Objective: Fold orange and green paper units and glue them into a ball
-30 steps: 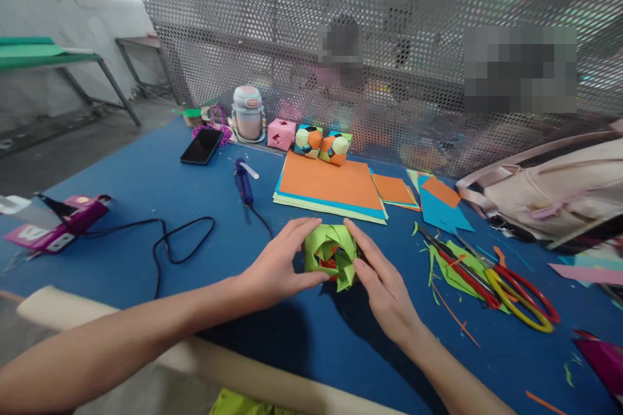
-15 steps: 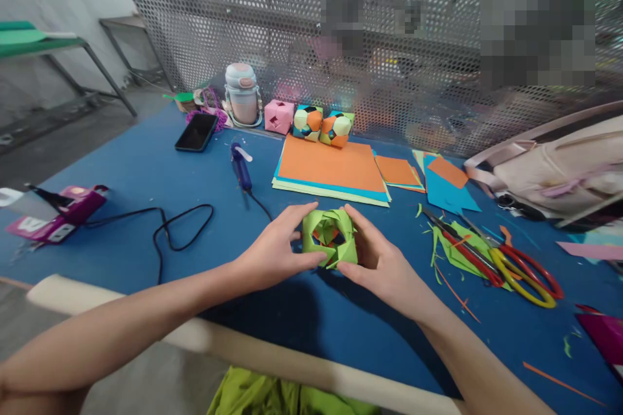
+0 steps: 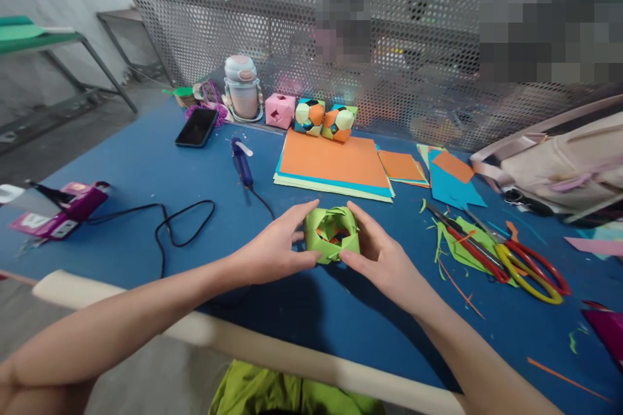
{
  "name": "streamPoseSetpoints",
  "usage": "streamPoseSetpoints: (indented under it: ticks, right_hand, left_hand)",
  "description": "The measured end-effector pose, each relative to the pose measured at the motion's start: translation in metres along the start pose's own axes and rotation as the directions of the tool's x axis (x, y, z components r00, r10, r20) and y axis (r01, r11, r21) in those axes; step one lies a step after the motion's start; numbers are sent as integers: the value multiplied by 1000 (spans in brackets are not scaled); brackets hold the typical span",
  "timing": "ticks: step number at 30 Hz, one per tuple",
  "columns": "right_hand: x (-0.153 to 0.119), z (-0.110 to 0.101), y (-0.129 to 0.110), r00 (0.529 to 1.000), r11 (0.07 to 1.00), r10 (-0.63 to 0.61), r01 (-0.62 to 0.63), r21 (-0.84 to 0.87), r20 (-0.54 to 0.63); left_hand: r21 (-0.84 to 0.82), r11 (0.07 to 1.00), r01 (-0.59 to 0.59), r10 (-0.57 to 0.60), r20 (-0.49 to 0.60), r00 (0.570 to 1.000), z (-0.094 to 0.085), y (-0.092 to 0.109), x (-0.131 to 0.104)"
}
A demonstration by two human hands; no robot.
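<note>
A green folded-paper cube (image 3: 316,256) with a round opening is held between my two hands, above the blue table. Bits of orange and dark paper show inside the opening. My left hand (image 3: 272,243) grips its left side, thumb low at the front and fingers behind. On the right side, my right hand (image 3: 384,259) closes on the cube with its thumb at the front lower edge. Fingertips behind the cube are partly hidden. Beyond my hands lies a stack of orange, blue and pale green paper sheets (image 3: 331,162).
A glue gun (image 3: 242,162) with a black cord lies to the left, near a phone (image 3: 196,127) and a bottle (image 3: 242,91). Finished paper cubes (image 3: 309,118) stand by the perforated metal screen. At right are scissors (image 3: 533,272), paper scraps and a bag (image 3: 569,149).
The green cube has tilted slightly between my hands, so its opening faces more upward. Both hands keep their hold. The view has shifted a little.
</note>
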State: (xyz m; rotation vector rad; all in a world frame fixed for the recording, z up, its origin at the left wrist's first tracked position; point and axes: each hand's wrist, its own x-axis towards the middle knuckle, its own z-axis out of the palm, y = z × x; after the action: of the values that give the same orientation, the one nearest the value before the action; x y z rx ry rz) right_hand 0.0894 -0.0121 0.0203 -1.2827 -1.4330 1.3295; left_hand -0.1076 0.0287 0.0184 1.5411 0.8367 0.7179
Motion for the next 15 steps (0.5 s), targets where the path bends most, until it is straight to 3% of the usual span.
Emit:
streamPoseSetpoints:
  ticks: [7,15]
  right_hand:
    - [2,-2,-1,998,997,52,-53,53,20]
    - [5,-7,0,996,995,68,-72,72,49]
  left_hand:
    - [113,992,-46,49,-29,998,-3,0,1]
    - [114,992,-61,63,-9,998,-5,0,2]
